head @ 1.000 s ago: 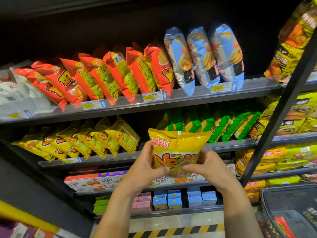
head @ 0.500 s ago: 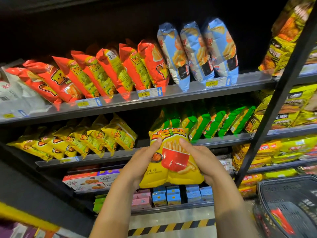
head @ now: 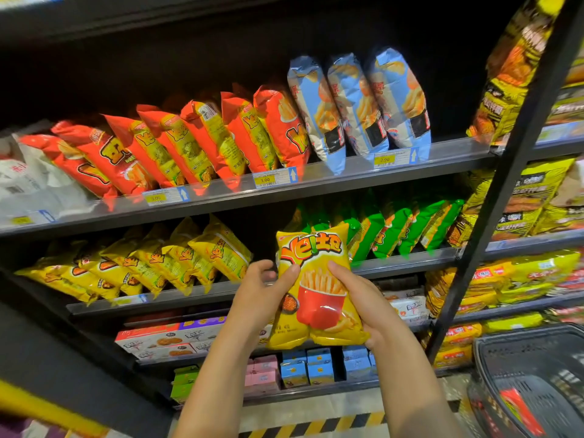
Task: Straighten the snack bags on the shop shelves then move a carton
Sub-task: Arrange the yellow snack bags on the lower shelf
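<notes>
While I watch through the head camera, a person holds a yellow fries bag (head: 316, 289) upright in both hands before the shop shelves, its printed front turned to the lens. The left hand (head: 259, 295) grips the bag's left edge, thumb pressed on the front and fingers curled behind. The right hand (head: 369, 305) clasps the right side and lower corner, thumb laid beside the red cup printed on the pack.

The bag hangs in the air in front of the second shelf (head: 410, 263), at the gap between a leaning row of yellow bags (head: 177, 260) on the left and a row of green bags (head: 395, 229) on the right. Its top edge overlaps the nearest green pack in my view; I cannot tell whether they touch.

One shelf up, red bags (head: 189, 143) and three blue bags (head: 357, 105) tilt with their tops to the left, above yellow price tags (head: 264, 180) on the rail. Below the held bag lie flat biscuit boxes (head: 164, 341), and on the lowest shelf small cartons (head: 319, 371) in green, pink and blue stand side by side.

A black upright post (head: 505, 191) crosses the right of the frame, with yellow-and-black packs (head: 518, 74) beyond it. A dark basket (head: 521, 358) sits at lower right with a red packet (head: 518, 412) inside.
</notes>
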Demonstrator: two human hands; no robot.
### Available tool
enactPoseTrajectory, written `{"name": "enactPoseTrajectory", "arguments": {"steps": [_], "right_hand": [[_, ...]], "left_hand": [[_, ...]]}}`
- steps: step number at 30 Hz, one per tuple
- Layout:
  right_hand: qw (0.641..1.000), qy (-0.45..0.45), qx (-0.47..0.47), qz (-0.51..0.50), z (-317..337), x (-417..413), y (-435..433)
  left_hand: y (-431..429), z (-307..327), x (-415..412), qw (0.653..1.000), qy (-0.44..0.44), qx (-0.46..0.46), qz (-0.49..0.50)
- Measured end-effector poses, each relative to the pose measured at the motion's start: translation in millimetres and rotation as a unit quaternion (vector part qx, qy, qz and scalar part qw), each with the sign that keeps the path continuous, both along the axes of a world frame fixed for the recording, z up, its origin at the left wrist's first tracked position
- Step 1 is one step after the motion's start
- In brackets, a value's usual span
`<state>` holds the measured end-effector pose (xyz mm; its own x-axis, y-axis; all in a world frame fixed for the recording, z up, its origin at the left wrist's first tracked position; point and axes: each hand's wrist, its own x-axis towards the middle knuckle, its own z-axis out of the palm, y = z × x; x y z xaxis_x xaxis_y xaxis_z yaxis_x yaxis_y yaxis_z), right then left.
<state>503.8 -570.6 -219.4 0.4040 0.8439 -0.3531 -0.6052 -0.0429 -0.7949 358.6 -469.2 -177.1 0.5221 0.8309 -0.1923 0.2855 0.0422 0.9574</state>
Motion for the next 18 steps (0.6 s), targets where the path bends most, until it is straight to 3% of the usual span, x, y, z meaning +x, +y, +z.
{"name": "enactPoseTrajectory", "arguments": {"steps": [2,4,7,11,18], "right_hand": [[0.997,-0.063,0.0,-0.032,-5,-1,1],[0.989,-0.135,-0.005,-0.057,-4,-6,4],[0.973,-0.218,-0.01,-0.073,1,-16,11],[0.948,-0.314,-0.019,-0.047,10,-25,14],[0.94,-0.342,0.005,0.008,15,-22,9]], "left_hand": [[3,0,-4,0.995,0.033,0.094,0.021],[2,0,-5,0.991,0.013,0.13,0.003],[-5,-2,-3,0.992,0.004,0.11,-0.062],[-10,-4,-4,0.994,0.0,0.077,-0.08],[-7,-6,-14,0.999,-0.019,0.033,-0.035]]}}
